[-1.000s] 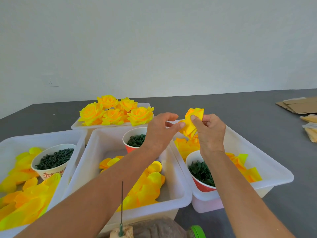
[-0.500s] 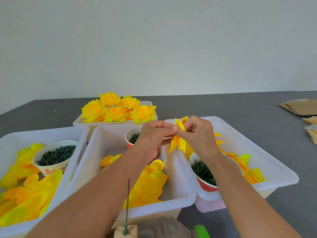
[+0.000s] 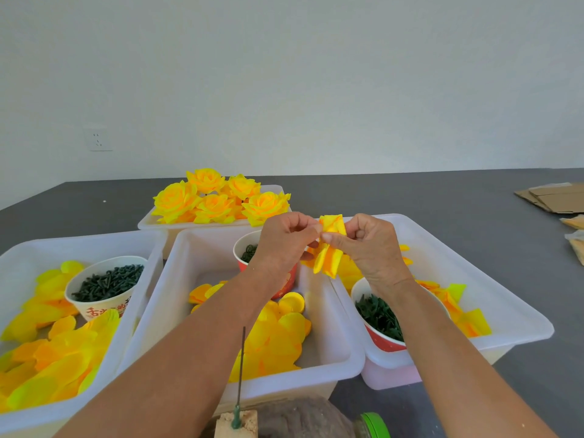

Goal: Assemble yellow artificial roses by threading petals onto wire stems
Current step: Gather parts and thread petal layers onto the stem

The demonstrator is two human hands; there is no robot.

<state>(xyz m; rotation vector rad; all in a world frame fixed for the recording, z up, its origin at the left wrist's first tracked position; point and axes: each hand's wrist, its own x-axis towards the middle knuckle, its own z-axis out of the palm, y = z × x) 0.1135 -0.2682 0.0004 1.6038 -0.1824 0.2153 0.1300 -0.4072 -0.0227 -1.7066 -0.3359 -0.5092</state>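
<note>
My left hand (image 3: 286,240) and my right hand (image 3: 369,245) pinch a folded yellow-orange petal piece (image 3: 328,248) between their fingertips, held above the gap between the middle bin (image 3: 331,358) and the right bin (image 3: 505,311). A thin dark wire stem (image 3: 241,368) stands upright in a small wooden block (image 3: 235,426) at the bottom, free of petals. Loose yellow petals (image 3: 278,339) lie in the middle bin. Several finished yellow roses (image 3: 218,200) sit in the far tray (image 3: 148,223).
A left bin (image 3: 19,248) holds petals and a white cup of dark green parts (image 3: 107,282). Red cups of green parts stand in the middle bin (image 3: 249,251) and right bin (image 3: 379,317). Cardboard (image 3: 553,197) lies far right. A green-capped bottle (image 3: 373,426) lies at the bottom.
The hands lowered the petal piece from above the bins and drew together on it; it hangs folded between the fingertips now, and the fingers have shifted their pinch on it.
</note>
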